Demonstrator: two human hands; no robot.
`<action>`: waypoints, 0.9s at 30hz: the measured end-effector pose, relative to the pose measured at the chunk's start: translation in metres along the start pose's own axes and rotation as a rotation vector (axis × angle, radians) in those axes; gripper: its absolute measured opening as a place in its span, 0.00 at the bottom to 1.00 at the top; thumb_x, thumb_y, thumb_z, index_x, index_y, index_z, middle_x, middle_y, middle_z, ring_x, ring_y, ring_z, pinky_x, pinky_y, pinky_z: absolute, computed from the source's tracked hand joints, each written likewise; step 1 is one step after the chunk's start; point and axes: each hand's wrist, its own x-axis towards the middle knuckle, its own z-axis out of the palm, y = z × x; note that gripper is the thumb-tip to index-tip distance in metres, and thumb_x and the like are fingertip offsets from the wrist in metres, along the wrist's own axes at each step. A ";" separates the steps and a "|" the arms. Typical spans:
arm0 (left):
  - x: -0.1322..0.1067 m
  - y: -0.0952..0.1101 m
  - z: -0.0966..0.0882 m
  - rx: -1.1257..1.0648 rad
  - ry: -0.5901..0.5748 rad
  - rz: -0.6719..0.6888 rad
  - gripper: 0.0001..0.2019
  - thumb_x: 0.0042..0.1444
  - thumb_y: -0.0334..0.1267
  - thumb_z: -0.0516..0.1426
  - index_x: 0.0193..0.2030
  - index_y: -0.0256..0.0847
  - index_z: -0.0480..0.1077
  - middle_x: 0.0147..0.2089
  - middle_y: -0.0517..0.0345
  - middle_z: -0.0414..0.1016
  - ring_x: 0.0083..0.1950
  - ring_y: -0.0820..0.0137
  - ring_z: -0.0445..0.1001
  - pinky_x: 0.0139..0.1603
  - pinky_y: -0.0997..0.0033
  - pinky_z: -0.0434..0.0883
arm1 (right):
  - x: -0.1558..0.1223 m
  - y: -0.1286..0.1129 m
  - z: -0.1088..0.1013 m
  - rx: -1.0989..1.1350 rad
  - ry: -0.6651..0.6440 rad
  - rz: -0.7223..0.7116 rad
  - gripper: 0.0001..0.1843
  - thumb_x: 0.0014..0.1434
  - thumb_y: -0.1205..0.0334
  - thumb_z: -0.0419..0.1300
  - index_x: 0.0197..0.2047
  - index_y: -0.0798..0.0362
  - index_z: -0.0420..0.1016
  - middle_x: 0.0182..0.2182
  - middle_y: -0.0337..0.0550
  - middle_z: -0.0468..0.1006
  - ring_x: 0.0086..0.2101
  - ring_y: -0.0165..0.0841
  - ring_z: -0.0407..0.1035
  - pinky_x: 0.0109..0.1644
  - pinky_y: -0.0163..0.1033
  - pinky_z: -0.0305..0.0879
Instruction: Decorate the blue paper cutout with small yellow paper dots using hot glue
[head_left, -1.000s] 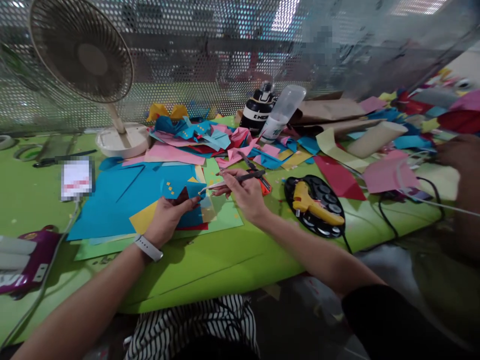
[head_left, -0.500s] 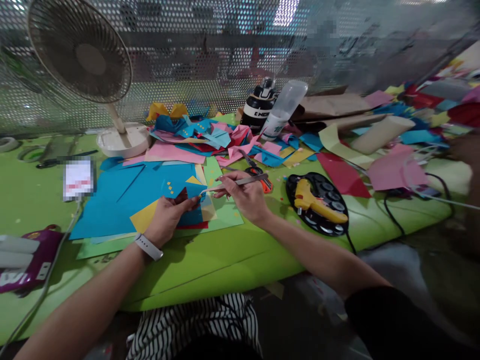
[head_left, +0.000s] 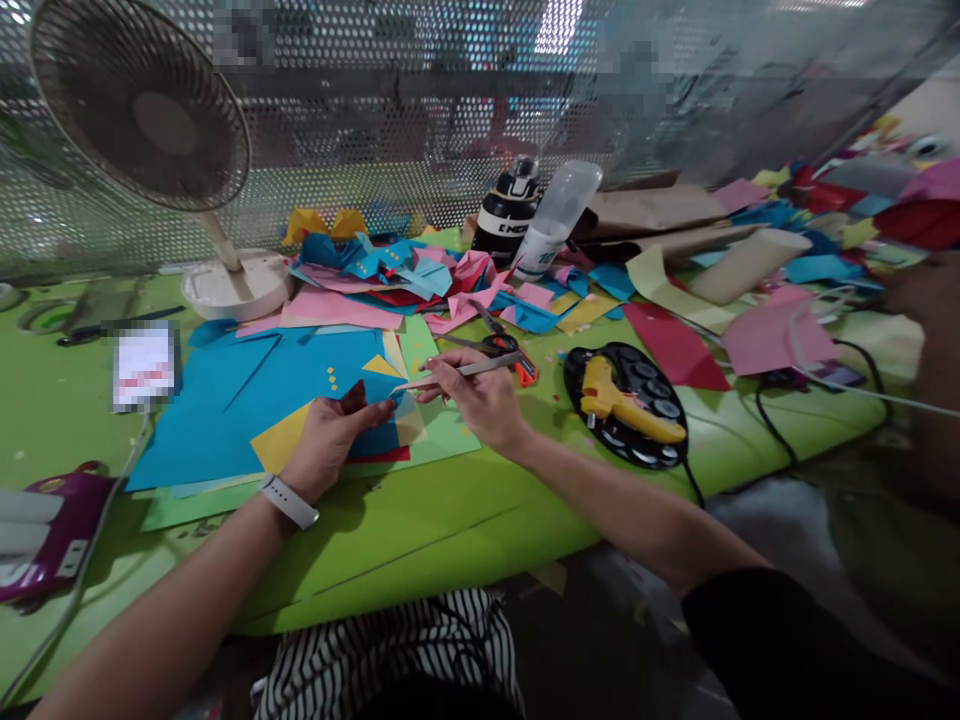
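My right hand (head_left: 484,405) is closed around metal tweezers (head_left: 491,364), whose tips point left toward my left fingertips. Pinched between thumb and finger of my left hand (head_left: 326,440) is a small blue paper piece (head_left: 394,394), mostly hidden by the fingers. The tweezer tips meet it or lie right beside it; I cannot tell which. Beneath both hands lie stacked coloured sheets, with a large blue sheet (head_left: 217,400) on the left and a yellow piece (head_left: 279,437) by my left wrist. Several tiny yellow squares (head_left: 331,379) rest on the blue paper.
A yellow glue gun (head_left: 630,405) lies on a black palette-shaped tray (head_left: 574,400) to the right. Orange-handled scissors (head_left: 525,370) sit behind my right hand. Paper scraps (head_left: 420,270), a black bottle (head_left: 504,215) and a fan (head_left: 236,285) stand farther back.
The view has shifted a little, so most things sit slightly farther left. Both hands keep nearly the same pose, with the tweezer tips still at the left fingertips.
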 end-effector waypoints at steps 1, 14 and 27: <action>0.000 0.000 0.000 0.005 0.007 -0.008 0.14 0.39 0.45 0.69 0.22 0.38 0.73 0.26 0.57 0.74 0.30 0.70 0.71 0.30 0.72 0.68 | 0.000 -0.001 0.000 0.001 0.000 0.001 0.19 0.57 0.44 0.61 0.35 0.53 0.70 0.25 0.39 0.80 0.24 0.33 0.78 0.25 0.34 0.74; 0.001 0.004 0.005 -0.321 0.061 -0.079 0.15 0.34 0.38 0.72 0.26 0.38 0.71 0.29 0.61 0.76 0.35 0.70 0.76 0.42 0.71 0.73 | 0.002 -0.001 -0.003 0.029 0.050 0.054 0.20 0.55 0.43 0.62 0.33 0.53 0.70 0.23 0.38 0.80 0.22 0.32 0.77 0.22 0.32 0.69; -0.001 0.005 0.008 -0.336 0.083 -0.105 0.15 0.35 0.37 0.72 0.25 0.37 0.71 0.29 0.58 0.77 0.35 0.70 0.77 0.42 0.71 0.75 | -0.001 0.001 -0.003 0.049 0.008 -0.013 0.16 0.57 0.48 0.62 0.34 0.54 0.71 0.24 0.38 0.80 0.24 0.33 0.78 0.23 0.31 0.72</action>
